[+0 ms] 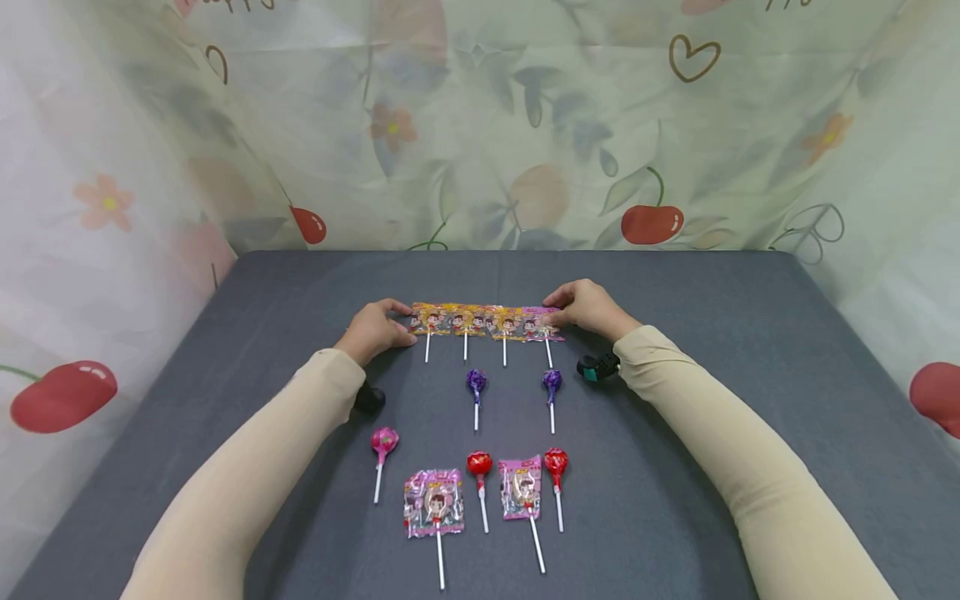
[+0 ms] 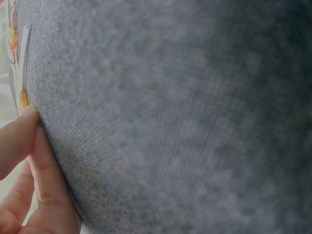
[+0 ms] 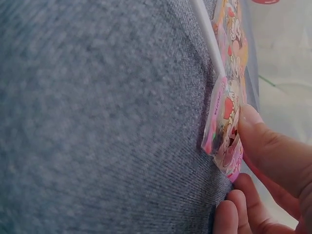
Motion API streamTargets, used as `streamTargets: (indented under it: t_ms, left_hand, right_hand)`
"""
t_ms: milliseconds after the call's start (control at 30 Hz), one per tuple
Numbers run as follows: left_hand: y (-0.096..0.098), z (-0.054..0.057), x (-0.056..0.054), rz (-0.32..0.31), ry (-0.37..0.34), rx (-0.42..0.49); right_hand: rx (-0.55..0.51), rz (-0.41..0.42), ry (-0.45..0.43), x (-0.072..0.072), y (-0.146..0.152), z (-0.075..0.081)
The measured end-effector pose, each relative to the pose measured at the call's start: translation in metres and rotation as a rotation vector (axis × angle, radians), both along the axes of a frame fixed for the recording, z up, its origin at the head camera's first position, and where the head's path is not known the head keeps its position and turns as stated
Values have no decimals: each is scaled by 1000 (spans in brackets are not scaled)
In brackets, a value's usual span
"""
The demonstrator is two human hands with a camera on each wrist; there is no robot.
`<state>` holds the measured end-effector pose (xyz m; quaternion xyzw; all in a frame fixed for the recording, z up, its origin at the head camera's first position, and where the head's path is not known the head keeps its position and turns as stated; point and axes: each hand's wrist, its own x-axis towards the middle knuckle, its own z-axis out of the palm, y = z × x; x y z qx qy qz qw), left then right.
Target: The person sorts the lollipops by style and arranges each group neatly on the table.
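Flat square-wrapped lollipops lie in a row near the back of the table, sticks toward me. Three have orange wrappers, among them the leftmost lollipop (image 1: 430,320); the pink-wrapped lollipop (image 1: 537,325) forms the right end. My left hand (image 1: 377,327) touches the row's left end with fairly straight fingers, its fingertips right at the orange wrapper (image 2: 23,99) in the left wrist view. At the other end my right hand (image 1: 592,308) pinches the pink wrapper (image 3: 229,122), thumb on its face and forefinger at its far edge.
Two purple ball lollipops (image 1: 476,382) lie below the row. Nearer me are a pink ball lollipop (image 1: 384,442), two red ball lollipops (image 1: 479,463) and pink square-wrapped lollipops (image 1: 520,487). Patterned cloth (image 1: 480,125) hangs behind the grey table (image 1: 637,517).
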<state>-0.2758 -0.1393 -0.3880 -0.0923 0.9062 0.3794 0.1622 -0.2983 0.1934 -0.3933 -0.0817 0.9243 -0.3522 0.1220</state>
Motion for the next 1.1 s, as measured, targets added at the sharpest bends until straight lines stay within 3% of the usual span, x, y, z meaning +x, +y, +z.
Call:
streamTargets:
  t_ms: [433, 700, 833, 933, 1100]
  left_hand:
    - [1, 2, 1, -9, 6, -11]
    - [0, 1, 2, -11, -2, 7]
    - [1, 1, 1, -10, -8, 12]
    - [1, 2, 2, -11, -4, 16]
    - [0, 4, 3, -17, 0, 12]
  right_hand:
    - [3, 16, -18, -3, 1, 0]
    - [-79, 8, -4, 4, 3, 8]
    - [-179, -22, 19, 10, 5, 16]
    - [-285, -3, 52, 20, 3, 27]
    - [-370, 87, 88, 52, -8, 46]
